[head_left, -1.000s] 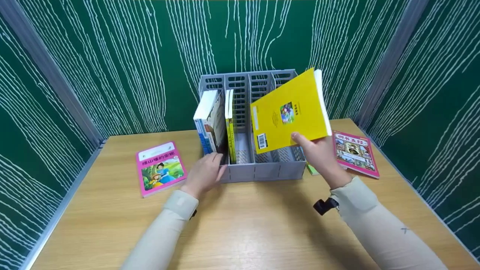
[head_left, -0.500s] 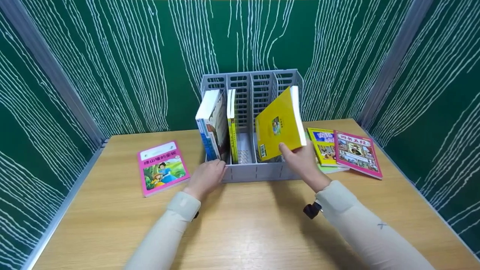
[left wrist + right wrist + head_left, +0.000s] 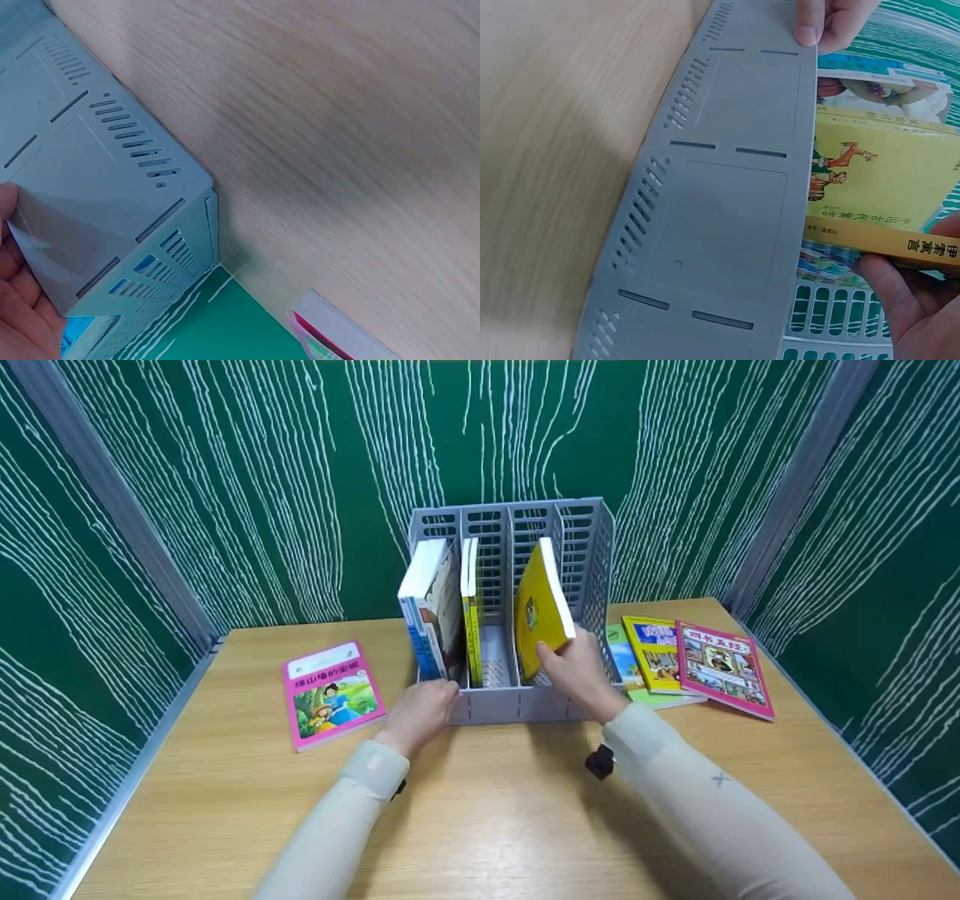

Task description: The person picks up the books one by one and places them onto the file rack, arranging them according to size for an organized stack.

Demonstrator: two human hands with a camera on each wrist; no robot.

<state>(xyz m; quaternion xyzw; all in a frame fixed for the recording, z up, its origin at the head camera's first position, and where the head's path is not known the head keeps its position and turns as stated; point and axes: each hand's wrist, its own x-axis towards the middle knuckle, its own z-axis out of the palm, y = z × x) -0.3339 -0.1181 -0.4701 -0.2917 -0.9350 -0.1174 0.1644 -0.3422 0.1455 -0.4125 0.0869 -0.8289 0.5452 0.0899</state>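
Note:
A grey slotted magazine rack point(image 3: 540, 706) stands at the middle of the table, its compartments side by side. My left hand point(image 3: 424, 712) grips its low front wall at the left corner, thumb outside and fingers behind the edge in the left wrist view. My right hand point(image 3: 581, 671) pinches a yellow paperback book point(image 3: 534, 611) by its near edge. That book is tilted in the third compartment from the left, its lower end down behind the front wall. The right wrist view shows its orange-yellow spine point(image 3: 877, 238) between thumb and fingers.
White-edged books point(image 3: 431, 619) fill the leftmost compartment, and slim yellow books point(image 3: 471, 622) stand in the second. A pink book point(image 3: 334, 697) lies left of the rack. On the right, a red-pink book point(image 3: 724, 667) overlaps a yellow one point(image 3: 656, 660) and a green one point(image 3: 626, 660).
My right hand has brought the yellow book left and down into the third compartment, turning it more upright and edge-on. The left hand stays at the rack's front corner.

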